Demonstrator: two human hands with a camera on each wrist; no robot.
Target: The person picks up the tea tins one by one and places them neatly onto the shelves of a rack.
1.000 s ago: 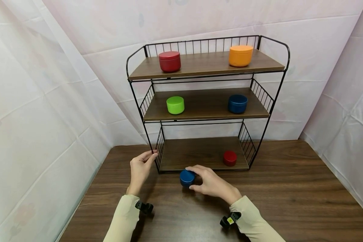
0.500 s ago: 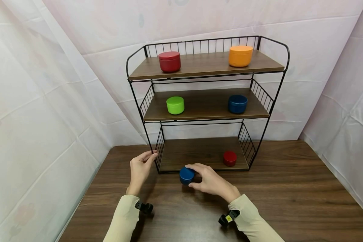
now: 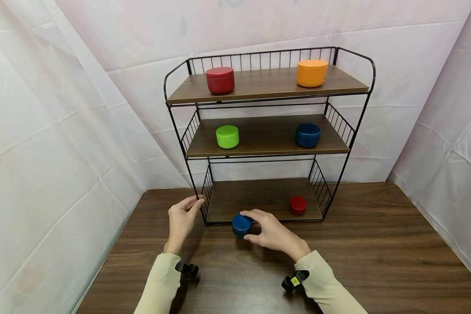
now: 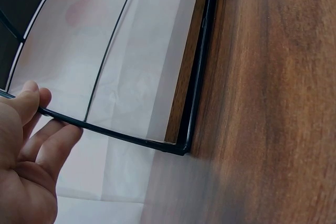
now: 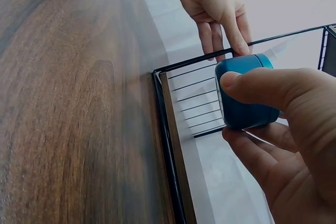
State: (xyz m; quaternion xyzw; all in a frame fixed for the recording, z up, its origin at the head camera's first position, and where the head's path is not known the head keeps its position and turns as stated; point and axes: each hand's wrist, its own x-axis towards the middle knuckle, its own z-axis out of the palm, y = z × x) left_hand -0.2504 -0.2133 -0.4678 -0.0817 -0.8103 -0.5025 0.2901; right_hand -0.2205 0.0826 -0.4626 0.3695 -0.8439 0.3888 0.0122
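My right hand [image 3: 272, 233] grips a small round blue tin [image 3: 241, 226] with a lid, thumb on one side and fingers on the other. In the right wrist view the blue tin [image 5: 244, 93] is held off the tabletop, in front of the bottom shelf's front edge. My left hand [image 3: 182, 222] pinches the black front post at the lower left of the three-tier rack [image 3: 264, 150]. Thumb and fingertips close round that thin rod [image 4: 113, 134] in the left wrist view. A small red tin [image 3: 298, 206] sits at the right of the bottom shelf [image 3: 255, 198].
The middle shelf bears a green tin [image 3: 227, 137] and a darker blue tin [image 3: 308, 135]. On the top shelf stand a larger red tin [image 3: 220, 80] and an orange tin [image 3: 312, 73]. Wire side rails flank each shelf. White cloth [image 3: 74, 109] hangs behind and beside the wooden table [image 3: 384, 244].
My right hand has carried the blue tin slightly away from me, toward the bottom shelf's front edge. The left hand keeps its place on the rack post.
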